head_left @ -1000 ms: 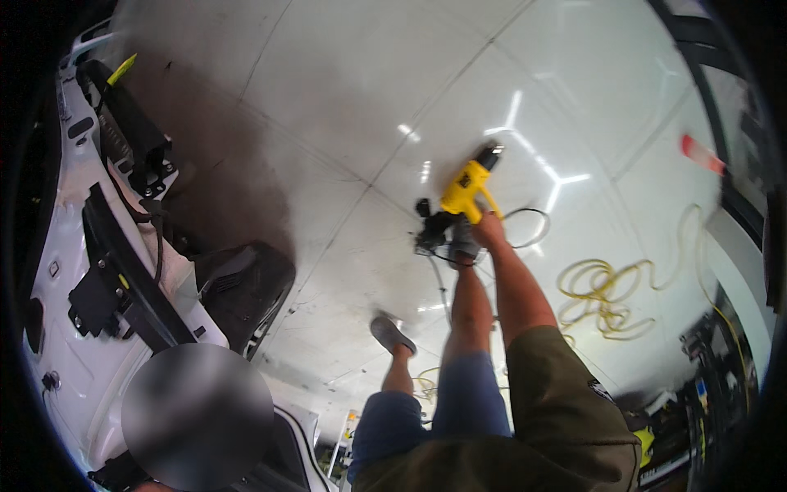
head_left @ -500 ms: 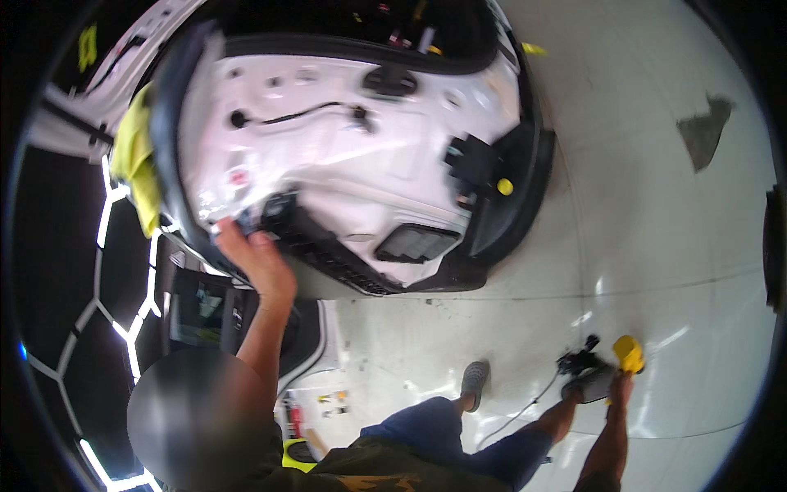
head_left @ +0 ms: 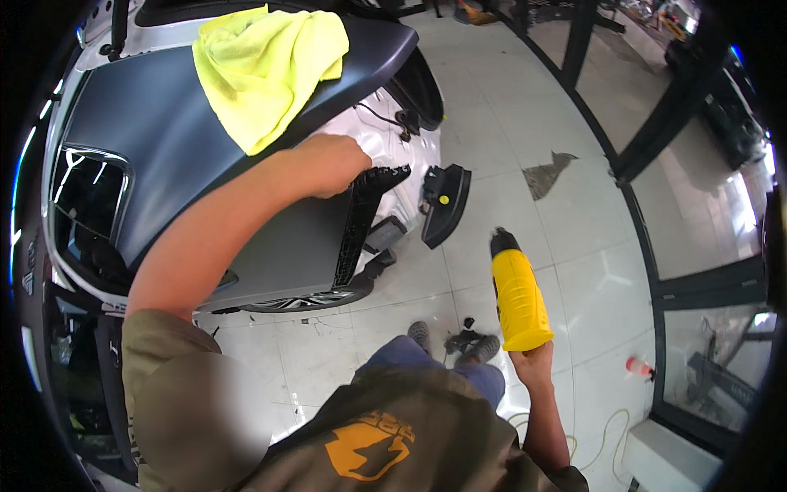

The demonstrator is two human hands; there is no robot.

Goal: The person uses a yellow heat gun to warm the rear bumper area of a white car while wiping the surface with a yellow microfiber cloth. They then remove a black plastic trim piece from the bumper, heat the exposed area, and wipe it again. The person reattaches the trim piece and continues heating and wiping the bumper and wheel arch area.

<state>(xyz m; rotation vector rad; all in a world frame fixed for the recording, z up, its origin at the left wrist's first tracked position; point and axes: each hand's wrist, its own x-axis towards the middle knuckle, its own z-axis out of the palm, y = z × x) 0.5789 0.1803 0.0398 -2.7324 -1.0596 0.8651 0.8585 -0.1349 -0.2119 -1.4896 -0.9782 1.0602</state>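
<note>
My right hand (head_left: 533, 362) is closed round a yellow heat gun (head_left: 521, 302) on the right, its black nozzle pointing forward and away from me. My left arm reaches across the car's dark grey side panel (head_left: 168, 193). At that panel's rear edge, my left hand (head_left: 329, 166) is curled beside the exposed white bodywork (head_left: 393, 148). Its fingertips are turned away, and what they hold, if anything, is hidden. Just beyond the left forearm, a bright yellow cloth (head_left: 266, 70) is draped over the panel.
A black bracket strip (head_left: 356, 225) runs down the car's rear corner. Behind it juts a black part with a yellow dot (head_left: 447, 205). A dark cable bundle (head_left: 465, 338) lies by my feet. Glass doors with dark frames (head_left: 648, 148) stand right, near a red-and-white bottle (head_left: 638, 366).
My view has swung from the car's open rear to its side. The heat gun is now raised and nearer, at mid right. My left hand remains by the panel's rear edge.
</note>
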